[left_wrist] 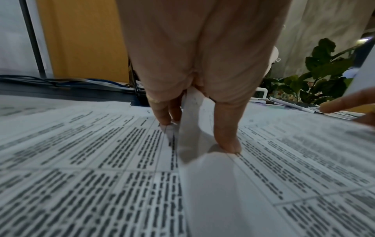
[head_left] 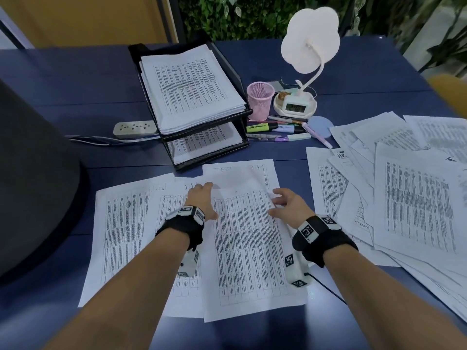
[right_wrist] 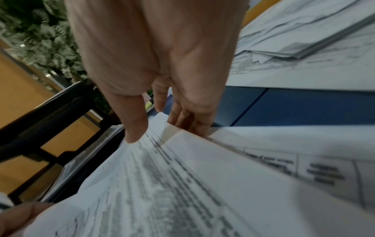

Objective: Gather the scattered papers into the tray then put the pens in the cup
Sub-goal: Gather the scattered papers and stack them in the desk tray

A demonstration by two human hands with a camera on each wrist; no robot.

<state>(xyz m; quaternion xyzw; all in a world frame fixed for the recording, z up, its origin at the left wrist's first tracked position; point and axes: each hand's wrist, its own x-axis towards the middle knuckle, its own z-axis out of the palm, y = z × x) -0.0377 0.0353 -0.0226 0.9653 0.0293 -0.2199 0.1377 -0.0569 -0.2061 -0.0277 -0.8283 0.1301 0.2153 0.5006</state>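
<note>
Several printed sheets (head_left: pixel 247 248) lie overlapped on the blue desk (head_left: pixel 75 84) in front of me. My left hand (head_left: pixel 211 200) holds the left edge of the top sheet; in the left wrist view that edge rises between thumb and fingers (left_wrist: pixel 164 118). My right hand (head_left: pixel 274 202) pinches the same sheet's far right corner, thumb above and fingers (right_wrist: pixel 188 123) beneath. A black two-tier tray (head_left: pixel 249 112) behind holds paper stacks. To its right stands a pink mesh cup (head_left: pixel 260 99), with several pens and highlighters (head_left: pixel 275 130) lying in front of it.
A large loose pile of papers (head_left: pixel 409 193) covers the right side of the desk. A white cloud-shaped lamp with a clock base (head_left: pixel 295 103) stands behind the pens. A power strip (head_left: pixel 134 128) with cables lies left of the tray. A dark rounded object (head_left: pixel 32 173) fills the left.
</note>
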